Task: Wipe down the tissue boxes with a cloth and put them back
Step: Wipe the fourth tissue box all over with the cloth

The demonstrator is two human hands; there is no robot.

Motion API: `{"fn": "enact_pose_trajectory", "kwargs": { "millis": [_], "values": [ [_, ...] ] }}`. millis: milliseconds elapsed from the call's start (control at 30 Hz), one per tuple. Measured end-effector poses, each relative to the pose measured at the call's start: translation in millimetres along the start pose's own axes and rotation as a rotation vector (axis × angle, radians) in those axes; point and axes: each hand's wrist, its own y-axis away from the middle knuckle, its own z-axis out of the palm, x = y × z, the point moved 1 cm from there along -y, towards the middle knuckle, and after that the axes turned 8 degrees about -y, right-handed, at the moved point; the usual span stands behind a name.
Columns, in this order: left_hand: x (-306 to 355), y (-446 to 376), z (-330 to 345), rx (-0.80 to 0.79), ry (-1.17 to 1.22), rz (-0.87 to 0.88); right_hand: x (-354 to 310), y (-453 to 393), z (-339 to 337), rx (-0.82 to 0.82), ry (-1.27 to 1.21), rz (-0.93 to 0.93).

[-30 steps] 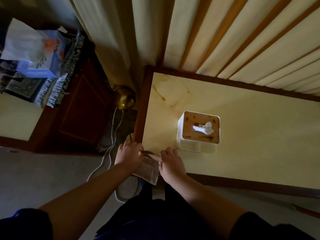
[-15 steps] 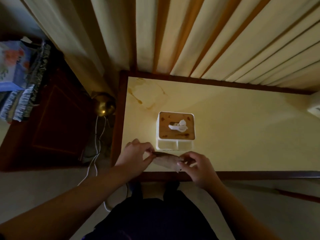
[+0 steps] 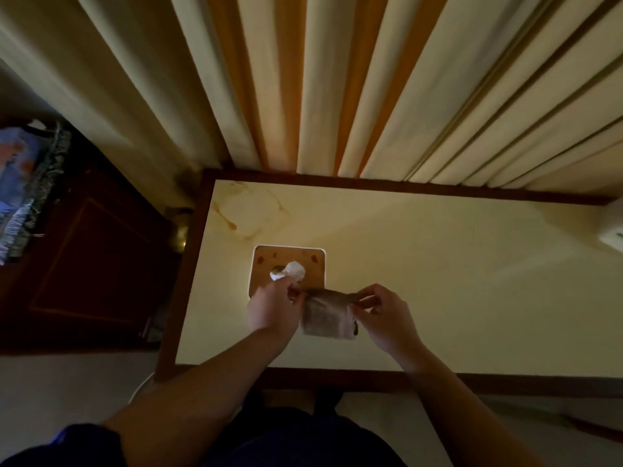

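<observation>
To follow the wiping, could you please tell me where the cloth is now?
The brownish folded cloth is stretched between left hand and right hand, above the cream table, just right of the wood-topped white tissue box.

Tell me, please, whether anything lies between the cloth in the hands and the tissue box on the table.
Nothing visible does. Both hands, left hand and right hand, hold the cloth just in front of the tissue box, whose near edge the left hand covers.

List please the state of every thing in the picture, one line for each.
Cloth: folded, held up between both hands.
Left hand: pinches the cloth's left end.
Right hand: pinches its right end.
Tissue box: upright on the table, tissue sticking out.
</observation>
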Motion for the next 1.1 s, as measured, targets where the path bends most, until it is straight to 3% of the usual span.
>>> {"fn": "enact_pose_trajectory", "kwargs": {
  "millis": [167,367,433,533,700,800,967,1100],
  "values": [
    [20.7,-1.1,8.3,0.051,-0.022,-0.155,9.6,-19.2,-1.5,0.008,0.182,-0.076],
    [20.4,1.8,10.3,0.067,0.022,-0.198,-0.7,-26.9,29.6,-0.008,0.486,-0.63],
    [17.1,4.6,11.1,0.078,0.085,-0.145,-0.8,-27.9,43.8,-0.026,0.58,-0.717],
    [8.6,11.5,4.9,0.167,0.209,0.007,-4.3,-27.2,49.3,0.003,0.648,-0.734],
    [-6.7,-13.1,-13.1,0.334,-0.155,0.346,-12.1,-22.5,47.0,-0.011,0.659,-0.681],
    [-12.5,-37.0,-17.2,0.219,-0.201,0.469,-18.2,-22.8,49.3,-0.005,0.686,-0.661],
    [-13.4,-63.8,-24.9,-0.055,-0.359,0.431,-27.6,-21.3,60.4,0.03,0.681,-0.641],
    [-20.8,-62.7,-23.1,-0.019,-0.382,0.409,-34.6,-16.1,69.4,0.084,0.647,-0.559]
  ]
}}
